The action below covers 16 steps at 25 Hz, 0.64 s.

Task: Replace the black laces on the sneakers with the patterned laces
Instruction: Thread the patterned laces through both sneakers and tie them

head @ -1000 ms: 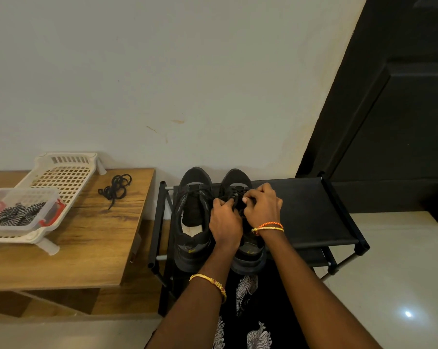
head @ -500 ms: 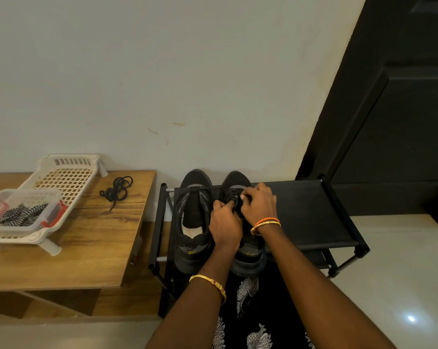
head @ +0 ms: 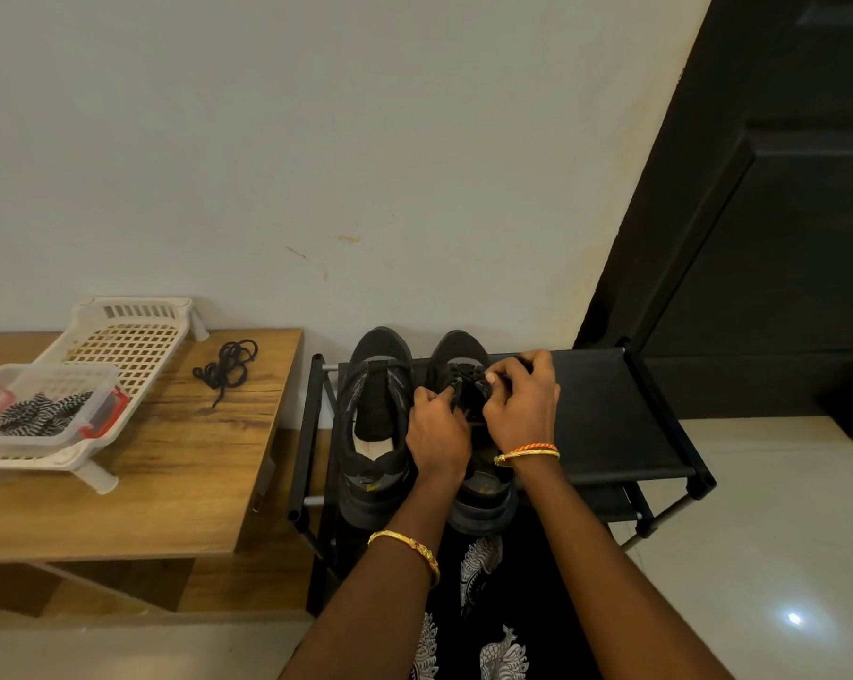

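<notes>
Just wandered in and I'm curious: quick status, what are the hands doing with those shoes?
Left hand and right hand both pinching black lace on right sneaker. Left sneaker unlaced. Patterned laces waiting in box. Nothing in the way.

A: Left side — wooden side table with a grained brown top (head: 179, 463); white plastic lattice basket (head: 135, 336) on short legs standing on it, clear plastic box with red clips (head: 98, 409) resting inside the basket

B: Centre to right — black metal-framed shoe rack with a fabric shelf (head: 606, 414) just beside the table. Plain off-white wall (head: 316, 139) behind, small brownish marks on it. Dark door (head: 783, 238) at right, glossy pale tiled floor (head: 783, 532) below
</notes>
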{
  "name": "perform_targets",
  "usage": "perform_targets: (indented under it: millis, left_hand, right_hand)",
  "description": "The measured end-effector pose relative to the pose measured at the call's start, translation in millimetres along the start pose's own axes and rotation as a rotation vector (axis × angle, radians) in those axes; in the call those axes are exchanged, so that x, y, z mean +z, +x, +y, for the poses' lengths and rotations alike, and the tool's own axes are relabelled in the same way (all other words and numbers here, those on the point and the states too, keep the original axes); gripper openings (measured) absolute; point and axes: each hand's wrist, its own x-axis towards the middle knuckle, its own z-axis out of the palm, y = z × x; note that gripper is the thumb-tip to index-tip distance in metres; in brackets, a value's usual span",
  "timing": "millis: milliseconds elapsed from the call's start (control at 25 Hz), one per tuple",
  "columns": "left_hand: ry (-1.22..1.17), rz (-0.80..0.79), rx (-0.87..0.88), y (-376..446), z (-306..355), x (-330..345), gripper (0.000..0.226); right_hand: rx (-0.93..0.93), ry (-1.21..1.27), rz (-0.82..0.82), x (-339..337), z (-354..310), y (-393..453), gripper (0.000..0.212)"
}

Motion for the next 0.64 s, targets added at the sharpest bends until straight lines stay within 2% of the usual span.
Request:
perform_targets:
  millis: [80, 240, 400, 640]
  left_hand:
    - [0.004, -0.001, 0.005, -1, 0, 0, 0.030]
    - [0.004, -0.011, 0.002, 0, 0, -1, 0.028]
    - [-0.011, -0.014, 0.000, 0, -1, -1, 0.028]
    - [-0.041, -0.007, -0.008, 1, 0, 0, 0.030]
  right_hand:
    - [0.104, 0.215, -0.025, -1, -2, -2, 0.007]
    - [0.332, 0.505, -0.178, 9, -7, 1, 0.013]
    - [0.387, 0.373, -0.251, 12, -11, 12, 0.015]
    - [0.402, 0.305, -0.013, -10, -8, 24, 0.018]
